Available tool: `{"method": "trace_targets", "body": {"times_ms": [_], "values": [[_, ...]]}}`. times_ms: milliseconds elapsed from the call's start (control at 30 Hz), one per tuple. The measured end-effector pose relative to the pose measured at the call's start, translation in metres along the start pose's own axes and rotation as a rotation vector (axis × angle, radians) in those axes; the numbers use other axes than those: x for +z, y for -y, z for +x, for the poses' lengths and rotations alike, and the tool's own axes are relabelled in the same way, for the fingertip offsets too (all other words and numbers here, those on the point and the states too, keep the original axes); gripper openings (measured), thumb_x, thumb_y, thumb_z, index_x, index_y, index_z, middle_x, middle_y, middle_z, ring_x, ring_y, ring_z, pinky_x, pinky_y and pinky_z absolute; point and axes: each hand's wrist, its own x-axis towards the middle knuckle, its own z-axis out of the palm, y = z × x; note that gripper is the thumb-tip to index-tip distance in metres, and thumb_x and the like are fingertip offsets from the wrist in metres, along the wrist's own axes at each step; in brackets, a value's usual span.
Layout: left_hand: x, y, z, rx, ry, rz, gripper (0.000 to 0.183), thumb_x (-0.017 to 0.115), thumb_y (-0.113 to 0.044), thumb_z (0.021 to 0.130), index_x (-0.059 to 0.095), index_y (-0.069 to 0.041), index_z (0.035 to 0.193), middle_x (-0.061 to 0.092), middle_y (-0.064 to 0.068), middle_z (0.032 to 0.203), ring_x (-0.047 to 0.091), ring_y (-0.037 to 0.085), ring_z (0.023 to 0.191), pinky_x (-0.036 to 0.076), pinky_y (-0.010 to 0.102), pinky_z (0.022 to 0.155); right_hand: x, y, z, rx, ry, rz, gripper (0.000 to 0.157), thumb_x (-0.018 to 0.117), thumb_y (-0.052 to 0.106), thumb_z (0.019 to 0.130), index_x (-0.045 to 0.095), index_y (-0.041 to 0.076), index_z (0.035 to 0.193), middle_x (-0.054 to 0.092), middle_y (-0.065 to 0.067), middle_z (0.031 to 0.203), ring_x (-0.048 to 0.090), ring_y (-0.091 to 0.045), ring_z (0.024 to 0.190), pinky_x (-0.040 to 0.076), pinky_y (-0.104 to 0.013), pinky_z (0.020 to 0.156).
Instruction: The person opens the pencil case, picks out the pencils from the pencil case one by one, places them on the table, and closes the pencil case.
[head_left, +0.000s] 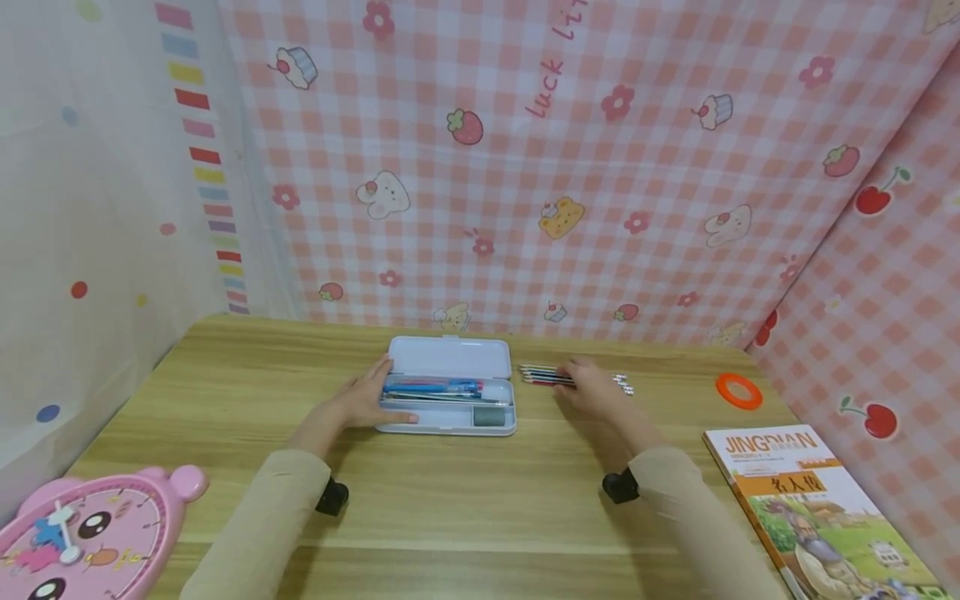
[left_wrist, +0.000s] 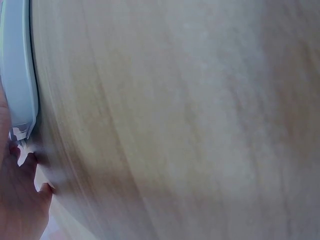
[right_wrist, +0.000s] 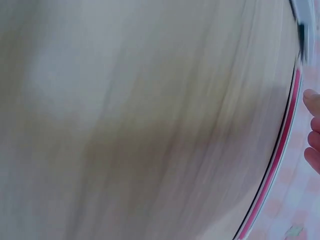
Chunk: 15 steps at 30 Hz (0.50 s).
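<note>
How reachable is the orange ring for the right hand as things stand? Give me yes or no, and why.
Probably yes. The right hand is at the pencils, and towards the ring only the pencils' ends and table show, nothing blocking; it would just have to swing outward.

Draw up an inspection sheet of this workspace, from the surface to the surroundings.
Surface: wood-grain tabletop.
Job's things: open white pencil case holding pens and a grey-green block; pencils lie to its right.
Clutter: pink clock at left; orange ring and book at right.
Grippers: left grip touches the pencil case's left end; right grip is at the pencils, hold unclear.
Cables: nothing seen.
Surroundings: pink checked cloth behind; white dotted cloth at left.
</note>
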Motion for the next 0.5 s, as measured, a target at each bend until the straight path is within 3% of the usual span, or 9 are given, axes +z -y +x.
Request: {"method": "trace_targets", "body": {"times_ms": [200, 500], "values": [[0.000, 0.000, 0.001, 0.001, 0.005, 0.004, 0.113, 0.062, -0.062, 0.074, 0.005, 0.006, 0.144, 0.003, 0.024, 0.152, 0.009, 0.038, 0.140, 0.013, 0.059, 0.111, 0.002, 0.027, 0.013, -0.042, 0.037, 0.097, 0.024, 0.066, 0.013, 0.082, 0.064, -0.003, 0.099, 0.061, -0.014, 0.094, 0.060, -0.026, 0.088, 0.051, -0.040, 0.079], [0.000, 0.000, 0.000, -0.002, 0.007, 0.004, 0.114, 0.062, -0.063, 0.073, 0.005, 0.006, 0.144, 0.002, 0.024, 0.152, 0.008, 0.038, 0.140, 0.012, 0.059, 0.111, 0.010, 0.063, 0.031, -0.209, 0.118, 0.258, 0.023, 0.067, 0.017, 0.082, 0.067, -0.004, 0.093, 0.066, -0.012, 0.084, 0.060, -0.018, 0.077, 0.052, -0.025, 0.068]]}}
